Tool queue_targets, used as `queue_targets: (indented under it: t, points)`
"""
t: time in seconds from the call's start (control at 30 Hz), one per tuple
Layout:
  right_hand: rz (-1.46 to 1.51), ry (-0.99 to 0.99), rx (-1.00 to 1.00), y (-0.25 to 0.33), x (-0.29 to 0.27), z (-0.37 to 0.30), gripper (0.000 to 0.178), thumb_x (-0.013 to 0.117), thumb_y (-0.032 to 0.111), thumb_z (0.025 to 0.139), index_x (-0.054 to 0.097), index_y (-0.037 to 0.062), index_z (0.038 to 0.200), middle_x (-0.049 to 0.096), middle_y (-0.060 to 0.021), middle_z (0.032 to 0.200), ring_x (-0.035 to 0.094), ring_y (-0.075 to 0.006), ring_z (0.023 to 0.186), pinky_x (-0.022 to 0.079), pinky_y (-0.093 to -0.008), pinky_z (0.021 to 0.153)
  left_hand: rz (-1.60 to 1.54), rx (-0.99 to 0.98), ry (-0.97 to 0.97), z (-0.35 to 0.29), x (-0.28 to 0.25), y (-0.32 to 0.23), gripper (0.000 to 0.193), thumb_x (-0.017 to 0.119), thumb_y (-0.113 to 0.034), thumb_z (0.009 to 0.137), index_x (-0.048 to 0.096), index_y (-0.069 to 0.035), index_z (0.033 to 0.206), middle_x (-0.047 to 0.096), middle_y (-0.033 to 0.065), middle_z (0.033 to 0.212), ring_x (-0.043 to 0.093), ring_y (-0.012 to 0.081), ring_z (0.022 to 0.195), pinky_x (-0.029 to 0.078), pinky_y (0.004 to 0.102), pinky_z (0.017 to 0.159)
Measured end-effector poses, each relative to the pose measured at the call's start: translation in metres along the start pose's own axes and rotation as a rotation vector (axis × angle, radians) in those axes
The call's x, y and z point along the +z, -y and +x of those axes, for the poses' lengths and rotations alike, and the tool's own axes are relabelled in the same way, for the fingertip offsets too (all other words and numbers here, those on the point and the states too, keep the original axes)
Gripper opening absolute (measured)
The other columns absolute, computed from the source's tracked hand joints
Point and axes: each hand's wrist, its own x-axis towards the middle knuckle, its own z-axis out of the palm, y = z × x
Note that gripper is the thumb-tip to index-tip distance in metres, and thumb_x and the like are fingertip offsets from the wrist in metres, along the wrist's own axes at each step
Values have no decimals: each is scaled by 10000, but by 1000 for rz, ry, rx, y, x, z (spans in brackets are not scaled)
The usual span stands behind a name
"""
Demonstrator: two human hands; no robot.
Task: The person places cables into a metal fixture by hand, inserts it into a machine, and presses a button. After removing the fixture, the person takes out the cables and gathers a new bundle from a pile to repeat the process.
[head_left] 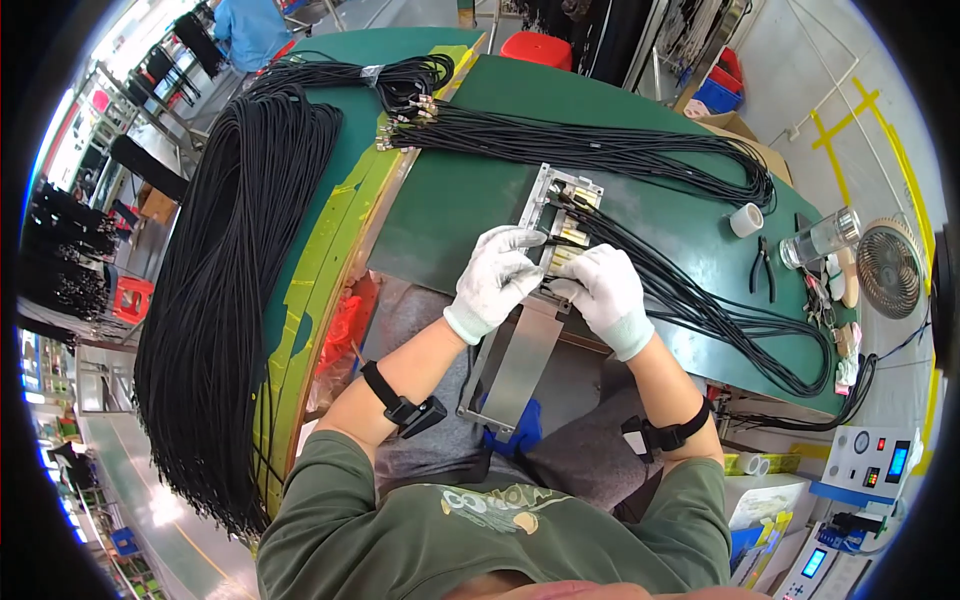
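Note:
Both my hands wear white gloves and work at a metal fixture (535, 200) near the table's front edge. My left hand (496, 282) is at its left side, fingers curled in, with a thin black cable end at the fingertips. My right hand (606, 296) is at the fixture's lower right, thumb and fingers drawn together; what lies between them is hidden. Brass-coloured slots (572, 255) show between the hands. A bundle of black cables (690, 285) runs from the fixture to the right and loops back. Below my hands a flat metal plate (522, 365) extends toward my lap.
More black cables (600, 145) lie across the far table, and a thick heap (225, 250) hangs over the left bench. Pliers (763, 270), a white roll (746, 220), a clear glass (822, 238) and a small fan (889, 268) stand at right.

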Motion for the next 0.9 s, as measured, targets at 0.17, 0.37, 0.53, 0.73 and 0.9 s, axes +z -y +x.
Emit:
queue_targets:
  t: [0.17, 0.37, 0.53, 0.73, 0.9]
  points:
    - [-86, -14, -83, 8, 10, -1, 282, 797, 163, 692, 690, 109, 948, 666, -36, 869, 617, -255, 905, 455, -393, 817, -36, -14, 40, 0, 0, 5, 64, 686, -91, 849, 693, -27, 847, 654, 148, 1269, 521, 314, 1257, 419, 406, 1053]
    - [-165, -24, -75, -1, -1, 0, 174, 777, 186, 722, 694, 139, 867, 662, -18, 784, 626, -240, 844, 468, -394, 768, -98, -106, -38, -3, -1, 8, 73, 683, -88, 853, 700, -19, 835, 646, 151, 1271, 526, 284, 1251, 435, 384, 1035]
    - [94, 34, 166, -19, -25, -7, 140, 740, 165, 792, 753, 71, 896, 706, -79, 794, 635, -298, 795, 499, -411, 744, -6, -175, -145, 0, -7, 15, 93, 698, -100, 846, 721, -11, 863, 652, 149, 1265, 538, 281, 1233, 441, 379, 1027]
    - [127, 66, 139, -20, -19, -9, 126, 747, 179, 788, 738, 86, 872, 690, -81, 769, 628, -295, 803, 485, -406, 765, 308, -95, -133, 4, -7, 12, 171, 710, -193, 856, 736, -49, 943, 687, 129, 1205, 566, 318, 1202, 442, 412, 1030]
    - [-115, 23, 9, -22, -17, -8, 102, 752, 182, 746, 671, 149, 798, 635, -29, 765, 604, -267, 841, 454, -415, 746, 332, -142, -123, 5, -7, 11, 190, 684, -221, 879, 742, -74, 985, 697, 114, 1181, 603, 310, 1156, 433, 429, 1040]
